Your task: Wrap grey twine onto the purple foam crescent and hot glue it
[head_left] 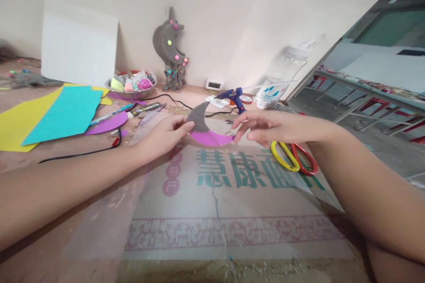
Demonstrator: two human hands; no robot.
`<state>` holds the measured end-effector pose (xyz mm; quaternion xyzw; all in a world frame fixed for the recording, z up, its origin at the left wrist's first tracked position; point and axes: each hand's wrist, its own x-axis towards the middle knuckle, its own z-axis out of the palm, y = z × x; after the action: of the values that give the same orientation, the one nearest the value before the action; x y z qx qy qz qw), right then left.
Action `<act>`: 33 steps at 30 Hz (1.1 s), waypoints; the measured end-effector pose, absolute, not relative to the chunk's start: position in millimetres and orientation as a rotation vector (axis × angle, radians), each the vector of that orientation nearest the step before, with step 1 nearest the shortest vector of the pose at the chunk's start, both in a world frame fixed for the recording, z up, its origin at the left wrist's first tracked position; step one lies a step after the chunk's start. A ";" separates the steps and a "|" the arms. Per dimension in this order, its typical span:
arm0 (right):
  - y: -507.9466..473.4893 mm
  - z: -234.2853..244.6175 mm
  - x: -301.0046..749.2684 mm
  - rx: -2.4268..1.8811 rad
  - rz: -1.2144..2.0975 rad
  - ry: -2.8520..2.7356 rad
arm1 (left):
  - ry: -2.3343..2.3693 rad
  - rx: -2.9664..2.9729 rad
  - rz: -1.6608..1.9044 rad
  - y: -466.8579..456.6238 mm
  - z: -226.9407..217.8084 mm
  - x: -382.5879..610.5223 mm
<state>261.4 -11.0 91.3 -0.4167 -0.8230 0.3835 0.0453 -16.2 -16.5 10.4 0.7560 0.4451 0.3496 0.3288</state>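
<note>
My left hand (168, 135) pinches a crescent moon cutout between thumb and fingers. Grey yarn (200, 118) is wound over its upper part, while the lower part is bare purple foam (212, 139). A loose yarn strand (216, 205) trails down from the crescent across the printed board (186, 234). Near the crescent's right tip, my right hand (265, 127) hovers with fingers loosely bent and apart, and I see nothing held in it. Scissors with yellow and red handles (295, 159) lie under my right wrist, their blades hidden.
A blue glue gun (235, 96), a bottle (282, 75) and a small digital clock (214, 84) stand behind. A finished grey moon ornament (171, 44) leans on the wall. At left are a bowl (128, 93) of clay packets, cyan sheet (64, 112), yellow sheet (23, 117) and cable (79, 156).
</note>
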 end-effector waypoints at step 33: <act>52.1 33.7 318.1 -1.422 -0.244 -2.729 | 1.146 1.910 0.851 -18.5 10.4 -14.6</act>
<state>318.1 52.1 33.7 -0.4604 -0.8838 -0.0790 0.0273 -14.6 -18.5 10.4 0.7442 0.4467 0.3316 0.3696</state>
